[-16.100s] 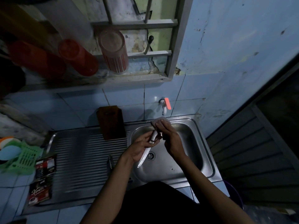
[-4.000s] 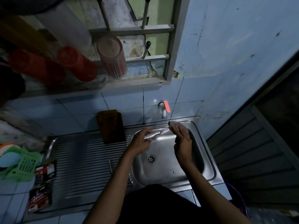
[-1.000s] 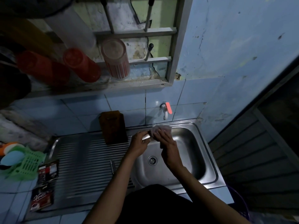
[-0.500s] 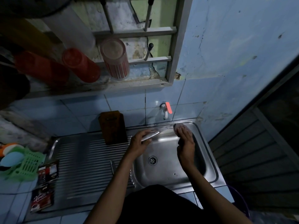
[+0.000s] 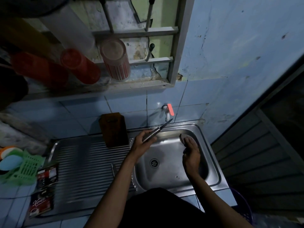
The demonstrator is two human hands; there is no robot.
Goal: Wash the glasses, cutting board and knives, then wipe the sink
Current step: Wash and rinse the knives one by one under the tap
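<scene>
Left hand [image 5: 142, 144] grips a knife [image 5: 157, 130] by its metal handle, fingers curled round it, holding it over the back-left corner of the sink [image 5: 212, 155] — the blade slants up and to the right, its tip just below the tap [image 5: 167, 111] on the tiled wall. Right hand [image 5: 191, 153] reaches into the sink's basin on the far right side, fingers laid over a pale scrubbing pad [image 5: 183, 137] against the back wall of the basin; whether the fingers curl round the pad or only press it cannot be told in this dim light.

Left of the sink, on its ribbed draining board [image 5: 85, 163], a brown cutting board [image 5: 113, 129] stands upright against the wall tiles. A second knife [image 5: 113, 169] lies flat on the draining board, close to the basin's left edge and beside the left forearm. Above the sink, on the window ledge, sit a clear striped glass [image 5: 116, 60] and a red cup [image 5: 80, 66], both mouth-down. Far left of the sink — a green basket [image 5: 24, 169] on the tiles.
</scene>
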